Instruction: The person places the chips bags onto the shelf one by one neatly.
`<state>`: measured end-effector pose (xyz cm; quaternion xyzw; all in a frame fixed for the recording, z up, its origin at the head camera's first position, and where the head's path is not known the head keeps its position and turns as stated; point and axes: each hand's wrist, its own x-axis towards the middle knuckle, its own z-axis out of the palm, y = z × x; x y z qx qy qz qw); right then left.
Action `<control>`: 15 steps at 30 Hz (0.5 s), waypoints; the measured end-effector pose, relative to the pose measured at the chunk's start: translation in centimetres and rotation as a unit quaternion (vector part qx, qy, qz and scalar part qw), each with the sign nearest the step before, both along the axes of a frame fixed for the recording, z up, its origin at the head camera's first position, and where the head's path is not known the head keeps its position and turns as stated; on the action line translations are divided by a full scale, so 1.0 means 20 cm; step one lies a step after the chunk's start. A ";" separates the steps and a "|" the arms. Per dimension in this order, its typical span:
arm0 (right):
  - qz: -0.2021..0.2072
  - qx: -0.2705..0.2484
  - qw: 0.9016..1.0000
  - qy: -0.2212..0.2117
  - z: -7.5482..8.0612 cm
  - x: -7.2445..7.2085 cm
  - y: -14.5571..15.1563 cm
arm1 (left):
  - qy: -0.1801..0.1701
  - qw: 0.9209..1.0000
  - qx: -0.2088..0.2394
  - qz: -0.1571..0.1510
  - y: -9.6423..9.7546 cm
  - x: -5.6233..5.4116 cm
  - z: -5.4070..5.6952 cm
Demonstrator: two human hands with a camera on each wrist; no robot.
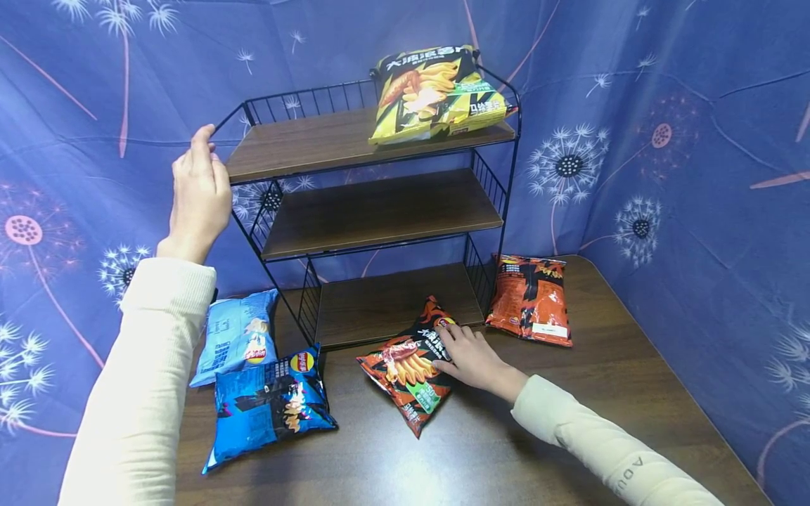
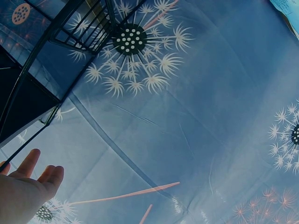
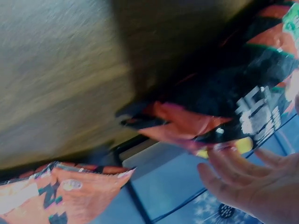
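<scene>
In the head view, my left hand (image 1: 201, 193) touches the upper left side rail of a three-tier shelf rack (image 1: 380, 242); the left wrist view shows its fingers (image 2: 29, 163) fairly straight beside the black wire. My right hand (image 1: 476, 358) rests on a red and black chip bag (image 1: 411, 369), which lies slanted before the bottom shelf. Seen from the right wrist, the fingers (image 3: 229, 170) touch that bag near its yellow logo, without curling round it. A yellow and black chip bag (image 1: 436, 98) leans on the top shelf.
A light blue chip bag (image 1: 237, 337) and a darker blue one (image 1: 272, 407) lie left on the wooden table (image 1: 392, 471). Another red bag (image 1: 531, 299) sits right of the rack. Blue dandelion-patterned cloth (image 1: 690, 176) hangs behind and at the sides.
</scene>
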<state>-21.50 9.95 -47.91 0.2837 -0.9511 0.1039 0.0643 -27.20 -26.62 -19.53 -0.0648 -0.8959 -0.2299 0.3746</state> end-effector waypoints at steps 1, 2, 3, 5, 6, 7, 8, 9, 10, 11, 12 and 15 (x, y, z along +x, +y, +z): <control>-0.002 0.001 1.000 -0.009 0.00 0.01 -0.01 | -0.001 1.000 0.000 0.000 0.00 0.00 0.00; -0.002 -0.001 1.000 -0.015 0.00 0.02 -0.02 | -0.001 1.000 0.000 0.001 0.00 0.00 0.00; -0.002 0.000 1.000 -0.020 0.00 0.03 -0.03 | -0.001 1.000 0.000 0.001 0.00 0.00 0.00; -0.001 0.001 1.000 -0.027 -0.01 0.04 -0.05 | 0.000 1.000 -0.001 0.001 0.00 0.00 0.00; 0.000 0.002 1.000 -0.030 -0.02 0.05 -0.05 | 0.000 1.000 -0.001 0.001 0.00 0.00 0.00; 0.002 0.000 0.999 -0.033 -0.03 0.05 -0.06 | -0.001 1.000 -0.001 0.001 -0.01 0.00 0.00; 0.004 -0.004 0.999 -0.034 -0.03 0.05 -0.06 | -0.002 1.000 0.000 0.001 -0.01 0.00 0.00; 0.005 -0.003 0.999 -0.035 -0.04 0.05 -0.06 | -0.003 1.000 0.000 0.002 -0.01 0.00 0.00; 0.007 -0.006 0.999 -0.035 -0.04 0.05 -0.06 | -0.003 1.000 0.000 0.002 -0.01 0.00 0.00; 0.010 -0.006 0.999 -0.035 -0.05 0.04 -0.06 | -0.004 1.000 0.000 0.001 0.00 0.00 0.00; 0.012 -0.008 0.999 -0.034 -0.05 0.04 -0.05 | -0.003 1.000 0.000 0.001 0.00 0.00 0.00; 0.022 -0.007 0.999 -0.027 -0.05 0.01 -0.04 | -0.002 1.000 0.000 -0.001 0.00 0.00 0.00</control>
